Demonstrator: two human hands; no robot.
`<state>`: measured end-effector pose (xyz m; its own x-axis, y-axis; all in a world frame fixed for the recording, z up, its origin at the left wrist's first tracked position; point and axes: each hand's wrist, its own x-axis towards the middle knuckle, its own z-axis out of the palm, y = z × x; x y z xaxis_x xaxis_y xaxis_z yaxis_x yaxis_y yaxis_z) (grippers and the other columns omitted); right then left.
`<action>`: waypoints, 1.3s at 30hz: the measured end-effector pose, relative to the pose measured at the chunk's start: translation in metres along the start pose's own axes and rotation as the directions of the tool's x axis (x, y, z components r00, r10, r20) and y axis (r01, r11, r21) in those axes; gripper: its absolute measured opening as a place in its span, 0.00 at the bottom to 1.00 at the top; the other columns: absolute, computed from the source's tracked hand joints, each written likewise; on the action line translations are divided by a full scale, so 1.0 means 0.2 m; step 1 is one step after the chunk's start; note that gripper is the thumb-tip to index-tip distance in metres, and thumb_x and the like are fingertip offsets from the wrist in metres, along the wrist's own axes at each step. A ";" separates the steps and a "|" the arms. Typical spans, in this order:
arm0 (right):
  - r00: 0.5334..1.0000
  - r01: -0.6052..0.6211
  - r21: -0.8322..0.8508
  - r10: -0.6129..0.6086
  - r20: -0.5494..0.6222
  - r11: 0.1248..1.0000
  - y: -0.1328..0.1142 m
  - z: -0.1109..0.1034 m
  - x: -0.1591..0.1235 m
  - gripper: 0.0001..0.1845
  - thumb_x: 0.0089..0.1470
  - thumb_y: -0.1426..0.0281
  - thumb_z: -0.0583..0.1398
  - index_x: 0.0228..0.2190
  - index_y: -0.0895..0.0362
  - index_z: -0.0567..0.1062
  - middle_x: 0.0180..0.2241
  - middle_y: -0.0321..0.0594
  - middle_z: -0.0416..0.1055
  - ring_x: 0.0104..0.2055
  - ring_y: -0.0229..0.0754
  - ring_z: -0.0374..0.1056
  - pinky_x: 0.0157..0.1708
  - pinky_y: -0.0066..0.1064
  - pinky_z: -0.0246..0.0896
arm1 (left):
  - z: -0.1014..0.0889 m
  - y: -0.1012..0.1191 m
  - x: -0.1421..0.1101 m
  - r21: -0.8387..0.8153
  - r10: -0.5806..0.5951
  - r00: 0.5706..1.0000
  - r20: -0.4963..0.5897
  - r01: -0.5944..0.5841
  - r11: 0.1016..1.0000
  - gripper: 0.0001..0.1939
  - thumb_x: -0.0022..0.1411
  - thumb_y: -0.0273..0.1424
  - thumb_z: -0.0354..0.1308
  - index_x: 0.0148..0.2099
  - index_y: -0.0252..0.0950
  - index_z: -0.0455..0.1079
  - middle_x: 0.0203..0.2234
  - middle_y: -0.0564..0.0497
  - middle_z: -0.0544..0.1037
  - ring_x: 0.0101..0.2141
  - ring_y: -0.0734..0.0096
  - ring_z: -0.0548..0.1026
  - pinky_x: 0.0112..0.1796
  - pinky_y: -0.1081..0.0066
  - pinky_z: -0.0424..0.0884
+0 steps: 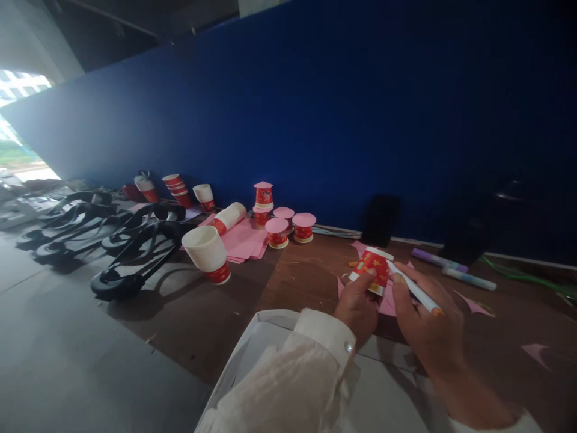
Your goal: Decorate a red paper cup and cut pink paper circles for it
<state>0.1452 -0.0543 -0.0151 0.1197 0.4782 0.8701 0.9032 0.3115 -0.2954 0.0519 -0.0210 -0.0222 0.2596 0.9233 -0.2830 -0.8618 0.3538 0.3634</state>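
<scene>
My left hand point(358, 308) is closed around a red and white paper cup point(375, 264), which is tilted on its side with gold stars showing. A white marker point(420, 291) with an orange end sits pinched in my right hand point(430, 322), its far end against or very near the cup's side. Pink paper scraps point(388, 306) lie under and around the cup. Beyond my right hand rest a purple marker point(438, 260) and a white and blue marker point(469, 279).
Several red cups topped with pink paper discs point(304, 220) stand left of centre. Near them are pink sheets point(243, 243), a lying cup stack point(229, 218) and an upright cup stack point(207, 249). Black headset-like bands point(135, 264) spread leftward. A blue panel point(288, 120) closes off the back.
</scene>
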 end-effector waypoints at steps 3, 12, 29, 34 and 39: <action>0.999 -0.032 -0.001 0.032 0.022 0.999 0.00 0.00 0.00 0.16 0.65 0.65 0.58 0.48 0.57 0.81 0.44 0.48 0.83 0.46 0.53 0.79 0.50 0.44 0.70 | 0.00 0.00 0.00 0.005 0.008 1.000 0.002 -0.008 1.000 0.17 0.49 0.27 0.73 0.43 0.37 0.76 0.40 0.47 0.83 0.43 0.66 0.81 0.45 0.71 0.73; 0.999 -0.023 -0.012 0.023 0.034 1.000 0.00 -0.01 0.00 0.17 0.66 0.63 0.57 0.46 0.57 0.81 0.43 0.49 0.83 0.43 0.54 0.79 0.47 0.44 0.70 | 0.00 0.01 -0.01 -0.020 -0.005 1.000 0.004 0.005 1.000 0.17 0.50 0.26 0.73 0.44 0.35 0.77 0.41 0.46 0.83 0.42 0.66 0.81 0.46 0.71 0.72; 0.998 -0.032 -0.012 0.033 0.045 0.999 -0.01 -0.01 0.00 0.17 0.66 0.61 0.57 0.42 0.57 0.82 0.40 0.47 0.83 0.42 0.54 0.79 0.45 0.43 0.70 | 0.00 0.01 0.00 -0.010 -0.013 1.000 -0.001 0.013 1.000 0.15 0.51 0.26 0.72 0.42 0.36 0.77 0.40 0.47 0.83 0.42 0.68 0.81 0.45 0.73 0.72; 0.997 -0.048 -0.004 0.049 0.061 0.999 -0.01 -0.01 0.00 0.16 0.66 0.61 0.57 0.42 0.57 0.82 0.41 0.47 0.83 0.42 0.53 0.78 0.46 0.45 0.70 | 0.00 0.02 0.00 -0.003 -0.016 1.000 -0.004 0.016 1.000 0.16 0.49 0.27 0.73 0.42 0.36 0.76 0.41 0.46 0.83 0.44 0.65 0.81 0.46 0.72 0.72; 0.994 -0.077 -0.010 0.077 0.083 0.997 0.00 -0.01 0.00 0.17 0.65 0.60 0.57 0.42 0.56 0.82 0.40 0.47 0.83 0.42 0.55 0.78 0.46 0.46 0.70 | -0.01 0.01 0.01 -0.018 -0.011 1.000 0.004 0.011 1.000 0.17 0.49 0.27 0.74 0.42 0.36 0.76 0.40 0.46 0.83 0.43 0.66 0.81 0.46 0.72 0.71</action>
<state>0.1451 -0.0565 -0.0146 0.1544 0.5675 0.8088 0.8956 0.2654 -0.3571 0.0497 -0.0193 -0.0228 0.2710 0.9200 -0.2832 -0.8667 0.3612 0.3441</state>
